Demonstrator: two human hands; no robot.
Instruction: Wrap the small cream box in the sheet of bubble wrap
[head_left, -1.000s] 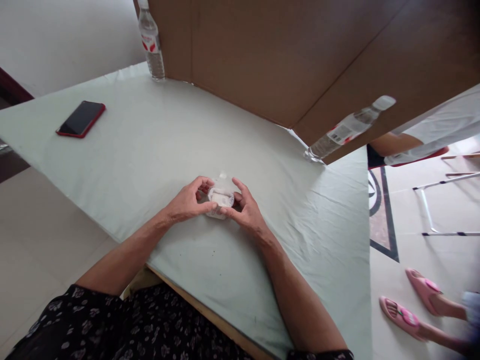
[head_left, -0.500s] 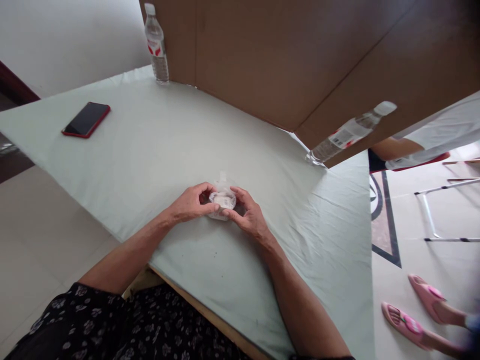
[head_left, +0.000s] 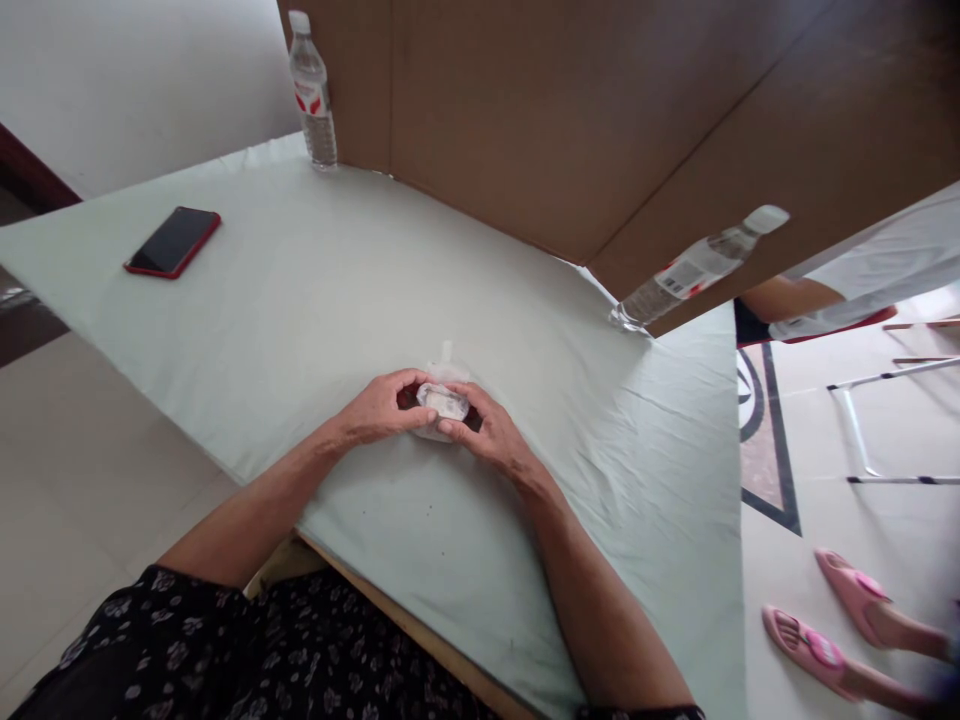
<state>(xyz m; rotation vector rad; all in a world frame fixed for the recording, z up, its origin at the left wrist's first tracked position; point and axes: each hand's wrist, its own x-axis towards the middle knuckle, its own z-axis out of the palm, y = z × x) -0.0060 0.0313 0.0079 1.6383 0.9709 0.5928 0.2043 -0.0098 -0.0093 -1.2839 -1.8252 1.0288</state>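
A small clear plastic packet (head_left: 444,398) with a pale object inside sits between both hands, low over the pale green tablecloth (head_left: 315,300). My left hand (head_left: 379,408) pinches its left side with curled fingers. My right hand (head_left: 486,432) closes on its right side, thumb and fingertips pressed against it. A little tab of the packet sticks up at the far side.
A red phone (head_left: 172,241) lies at the far left of the table. One water bottle (head_left: 313,92) stands at the back, another (head_left: 690,268) at the right by a big cardboard box (head_left: 600,120). Another person's feet in pink slippers (head_left: 832,620) are on the floor at right.
Both hands have drawn closer together round the packet, the fingers curling tighter over it. The slippered feet on the floor shifted slightly.
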